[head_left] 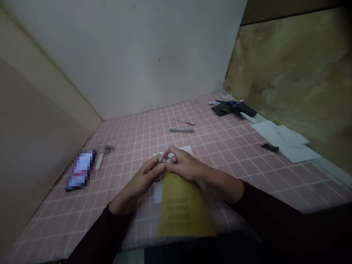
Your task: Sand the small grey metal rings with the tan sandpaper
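Note:
My left hand (pixel 148 172) is closed, its thumb and forefinger pinching a small pale piece (pixel 160 158) that is mostly hidden by the fingers. Right against it, my right hand (pixel 183 163) has its fingers curled over the top end of a yellow sheet (pixel 189 212) with lines of print, like the back of sandpaper. This sheet hangs toward me, reaching the table's front edge. Beneath both hands lies a white paper (pixel 158 192), largely covered.
Beyond my hands lie a grey stick (pixel 181 130) and a thin red-handled tool (pixel 189 124). To the left are a phone (pixel 81 169), a white strip (pixel 99 161) and scissors (pixel 109 149). White papers (pixel 291 143), a black scrap (pixel 270 147) and dark pieces (pixel 221 109) line the right wall.

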`<state>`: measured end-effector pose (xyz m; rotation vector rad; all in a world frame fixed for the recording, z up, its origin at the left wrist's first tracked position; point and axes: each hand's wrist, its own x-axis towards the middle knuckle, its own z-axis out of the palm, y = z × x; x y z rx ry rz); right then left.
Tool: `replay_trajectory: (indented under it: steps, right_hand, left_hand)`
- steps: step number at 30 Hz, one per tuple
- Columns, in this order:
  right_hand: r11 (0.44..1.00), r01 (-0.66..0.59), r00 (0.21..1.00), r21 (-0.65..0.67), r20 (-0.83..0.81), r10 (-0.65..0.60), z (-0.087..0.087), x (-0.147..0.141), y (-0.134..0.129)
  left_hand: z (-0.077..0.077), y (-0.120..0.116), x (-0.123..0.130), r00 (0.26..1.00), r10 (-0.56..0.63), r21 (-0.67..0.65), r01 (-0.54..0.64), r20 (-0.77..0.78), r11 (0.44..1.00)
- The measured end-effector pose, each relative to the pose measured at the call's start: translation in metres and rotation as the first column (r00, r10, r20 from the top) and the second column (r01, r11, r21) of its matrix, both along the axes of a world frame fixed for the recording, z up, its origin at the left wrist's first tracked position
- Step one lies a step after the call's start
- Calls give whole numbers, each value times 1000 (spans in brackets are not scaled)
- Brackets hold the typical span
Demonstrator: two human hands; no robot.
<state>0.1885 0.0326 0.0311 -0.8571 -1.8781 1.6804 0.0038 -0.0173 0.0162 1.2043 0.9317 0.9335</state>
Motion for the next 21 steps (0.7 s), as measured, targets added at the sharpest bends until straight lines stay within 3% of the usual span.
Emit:
replay_trajectory:
  steps: [2,5,8,15,21]
  right_hand:
    - [970,38,996,239,70,-57,2,1,-2]
    - [932,31,990,360,118,-79,5,2,-4]
    - [951,47,985,307,143,-95,7,2,-1]
    - [993,97,989,69,102,-104,5,1,7]
    - [993,41,999,-107,-20,-44,4,1,4]
  left_hand:
    - [-4,3,-1,1000,-15,-74,16,19,997]
    - [-7,6,-1,1000,-8,-139,11,20,990]
    - [-7,5,2,999,32,-111,-31,8,993]
    - [-1,2,2,991,89,199,-69,-97,978]
    - [2,0,2,995,41,220,-20,-87,975]
